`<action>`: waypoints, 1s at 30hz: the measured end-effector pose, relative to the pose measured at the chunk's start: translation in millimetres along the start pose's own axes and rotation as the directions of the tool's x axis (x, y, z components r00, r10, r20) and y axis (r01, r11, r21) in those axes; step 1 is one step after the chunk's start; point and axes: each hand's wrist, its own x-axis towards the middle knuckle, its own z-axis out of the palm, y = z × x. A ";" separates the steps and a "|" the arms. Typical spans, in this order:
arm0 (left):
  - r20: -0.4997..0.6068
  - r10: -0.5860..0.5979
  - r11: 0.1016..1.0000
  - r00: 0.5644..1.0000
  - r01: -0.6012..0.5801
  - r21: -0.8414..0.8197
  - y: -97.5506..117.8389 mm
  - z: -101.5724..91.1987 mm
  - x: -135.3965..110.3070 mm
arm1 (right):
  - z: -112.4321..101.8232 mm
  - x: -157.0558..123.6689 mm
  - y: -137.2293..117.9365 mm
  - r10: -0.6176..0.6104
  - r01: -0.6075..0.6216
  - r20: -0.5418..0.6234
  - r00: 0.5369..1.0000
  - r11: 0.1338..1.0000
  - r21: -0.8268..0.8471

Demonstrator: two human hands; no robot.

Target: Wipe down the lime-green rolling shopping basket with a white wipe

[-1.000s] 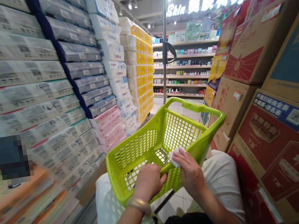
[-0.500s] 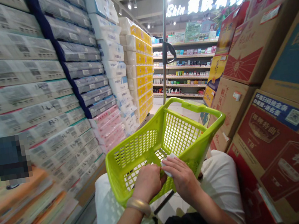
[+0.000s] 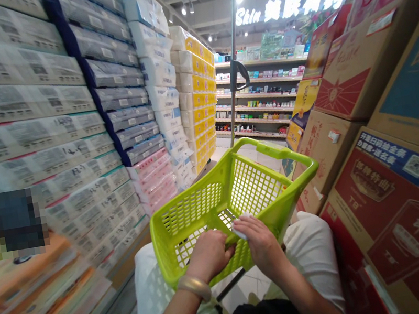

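Note:
A lime-green plastic shopping basket point(image 3: 254, 174) with lattice sides tilts between my knees, its handle to the far right. My left hand point(image 3: 209, 255), with a gold bangle at the wrist, is closed over the basket's near rim. Just right of it, my right hand point(image 3: 264, 246) presses a crumpled white tissue point(image 3: 239, 228) against the same rim. Its fingers lie over the tissue and hide most of it. Little shows inside the basket beyond its grid floor.
Tall stacks of wrapped paper packs point(image 3: 44, 93) stand to the left, with yellow-and-white packs point(image 3: 197, 95) farther on. Cardboard cartons point(image 3: 406, 221) rise close by on the right. A metal pole point(image 3: 233, 100) stands past the basket, before stocked shelves point(image 3: 262, 85).
My right hand has slid right along the basket rim with the tissue, widening the gap to my left hand. The left hand keeps its place on the rim.

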 end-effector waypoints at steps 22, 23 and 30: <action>-0.031 0.143 0.990 0.989 -0.143 0.008 -39.5 -10.6 -3.0 | -18.4 2.8 26.4 0.070 -0.099 -0.215 0.974 0.987 -0.123; -0.037 0.154 0.988 0.987 -0.154 0.011 -42.1 -10.7 -2.2 | -13.0 3.0 19.8 0.036 -0.056 -0.178 0.983 0.992 -0.111; -0.114 0.196 0.980 0.974 -0.192 0.051 -64.2 -18.1 -5.9 | -22.4 6.6 20.5 -0.004 -0.007 -0.105 0.994 0.995 -0.104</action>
